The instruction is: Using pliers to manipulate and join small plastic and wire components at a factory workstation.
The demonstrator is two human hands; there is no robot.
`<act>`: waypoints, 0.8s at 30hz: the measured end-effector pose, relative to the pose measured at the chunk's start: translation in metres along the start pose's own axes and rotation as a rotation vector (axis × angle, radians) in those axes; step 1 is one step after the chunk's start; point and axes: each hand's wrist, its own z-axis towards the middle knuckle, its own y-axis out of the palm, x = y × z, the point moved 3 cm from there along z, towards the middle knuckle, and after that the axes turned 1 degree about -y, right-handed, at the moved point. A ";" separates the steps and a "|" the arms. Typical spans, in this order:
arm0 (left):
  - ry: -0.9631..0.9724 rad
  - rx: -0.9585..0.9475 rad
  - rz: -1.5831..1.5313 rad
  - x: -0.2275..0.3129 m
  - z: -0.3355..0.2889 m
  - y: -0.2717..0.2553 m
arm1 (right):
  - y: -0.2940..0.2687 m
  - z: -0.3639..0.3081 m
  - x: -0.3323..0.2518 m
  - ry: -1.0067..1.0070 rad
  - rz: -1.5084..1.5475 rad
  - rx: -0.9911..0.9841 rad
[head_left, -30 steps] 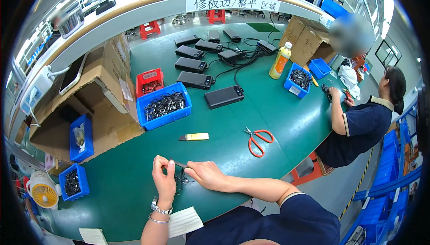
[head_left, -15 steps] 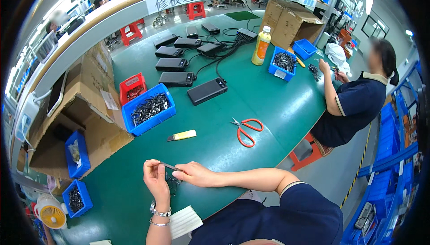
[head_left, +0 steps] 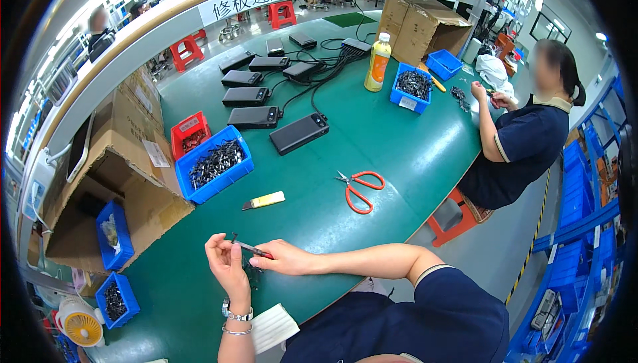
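My left hand is closed in a pinch, with a small black part at its fingertips. My right hand grips a slim grey tool with a reddish end; its tip meets the black part. Whether the tool is tweezers or a small blade, I cannot tell. Small dark pieces lie on the table beneath my hands. Farther off rest a yellow-handled cutter knife and red-handled scissors, both untouched. A folded white cloth is beside my left wrist.
A blue bin of black parts and a red bin stand left on the green table. Behind them are cabled black power banks and a bottle. A cardboard box borders the left. A co-worker sits right.
The view has shifted slightly. My left fingers have opened a little around the black part, which now shows above the tool's tip. My right hand has stayed close to it.
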 end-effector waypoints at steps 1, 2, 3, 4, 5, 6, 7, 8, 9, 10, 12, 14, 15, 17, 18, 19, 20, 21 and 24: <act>-0.002 -0.016 -0.007 0.000 0.000 0.000 | -0.001 0.000 -0.001 0.000 0.000 0.000; -0.002 -0.016 -0.007 -0.002 0.001 -0.001 | -0.001 0.000 -0.002 0.010 -0.013 0.004; -0.003 -0.016 -0.007 -0.006 0.001 -0.002 | -0.002 0.000 -0.002 0.021 -0.027 0.008; -0.005 -0.016 -0.007 -0.007 0.001 -0.001 | -0.002 -0.001 -0.003 0.021 -0.027 0.009; -0.005 -0.017 -0.008 -0.007 0.001 0.001 | -0.002 -0.001 -0.004 0.010 -0.007 0.009; -0.009 -0.049 -0.077 -0.006 0.002 0.005 | -0.003 -0.001 -0.005 0.000 0.012 0.010; -0.014 -0.081 -0.145 -0.005 0.002 0.008 | -0.003 -0.001 -0.006 0.000 0.012 0.011; -0.015 -0.083 -0.145 -0.007 0.001 0.008 | -0.003 -0.001 -0.007 0.005 0.030 0.006; -0.051 -0.119 -0.202 -0.011 0.000 0.008 | -0.003 -0.002 -0.007 0.009 0.047 0.000; -0.086 -0.155 -0.258 -0.015 0.000 0.008 | -0.003 -0.001 -0.006 0.009 0.047 0.003; -0.091 -0.190 -0.267 -0.019 0.002 0.004 | -0.002 -0.002 -0.004 0.014 0.029 -0.033; -0.095 -0.218 -0.274 -0.019 0.003 0.003 | -0.001 -0.003 -0.009 0.024 0.091 -0.060; -0.125 -0.205 -0.312 -0.019 0.003 0.003 | 0.000 -0.003 -0.011 0.035 0.152 -0.086; -0.148 -0.176 -0.343 -0.016 0.003 0.002 | 0.002 -0.003 -0.011 0.083 0.254 -0.137; -0.187 -0.202 -0.390 -0.015 0.003 0.004 | 0.004 -0.004 -0.010 0.135 0.355 -0.181; -0.222 -0.224 -0.436 -0.015 0.003 0.005 | 0.005 -0.004 -0.010 0.129 0.355 -0.199; -0.235 -0.219 -0.470 -0.015 0.004 0.006 | 0.005 -0.005 -0.008 0.168 0.401 -0.188; -0.246 -0.241 -0.489 -0.016 0.005 0.007 | 0.006 -0.005 -0.006 0.208 0.446 -0.178; -0.279 -0.250 -0.530 -0.015 0.005 0.006 | 0.009 -0.004 -0.004 0.237 0.516 -0.209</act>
